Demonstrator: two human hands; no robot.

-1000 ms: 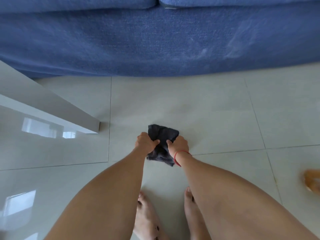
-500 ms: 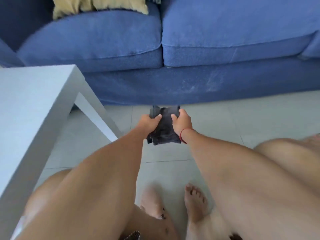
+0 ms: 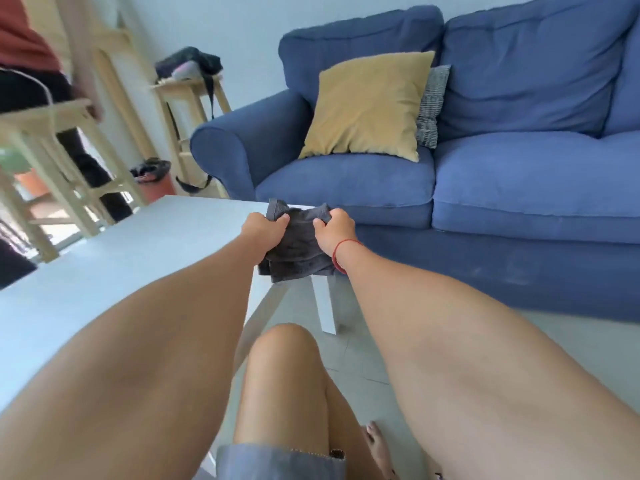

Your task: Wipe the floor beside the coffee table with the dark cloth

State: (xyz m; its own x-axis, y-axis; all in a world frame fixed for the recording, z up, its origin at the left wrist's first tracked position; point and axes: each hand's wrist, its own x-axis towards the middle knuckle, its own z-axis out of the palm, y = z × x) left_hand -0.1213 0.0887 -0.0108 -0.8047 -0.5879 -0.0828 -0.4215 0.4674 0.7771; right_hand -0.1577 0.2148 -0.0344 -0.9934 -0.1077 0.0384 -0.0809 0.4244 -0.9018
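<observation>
The dark grey cloth (image 3: 297, 247) hangs bunched in the air over the far right corner of the white coffee table (image 3: 114, 258). My left hand (image 3: 265, 230) grips its left upper edge. My right hand (image 3: 335, 231), with a red string at the wrist, grips its right upper edge. The cloth's lower part droops past the table corner, above the white table leg (image 3: 325, 306). The pale tiled floor (image 3: 349, 355) lies below, between the table and the sofa.
A blue sofa (image 3: 502, 181) with a yellow cushion (image 3: 367, 105) stands straight ahead. Wooden stools (image 3: 62, 157) and a person in dark trousers (image 3: 86, 161) are at the far left. A red bin (image 3: 156, 181) stands by the sofa arm. My knee (image 3: 284, 375) and bare foot (image 3: 379, 448) are below.
Both hands have lifted the cloth from the floor up to table-corner height. The view has risen from the floor tiles to the sofa and room.
</observation>
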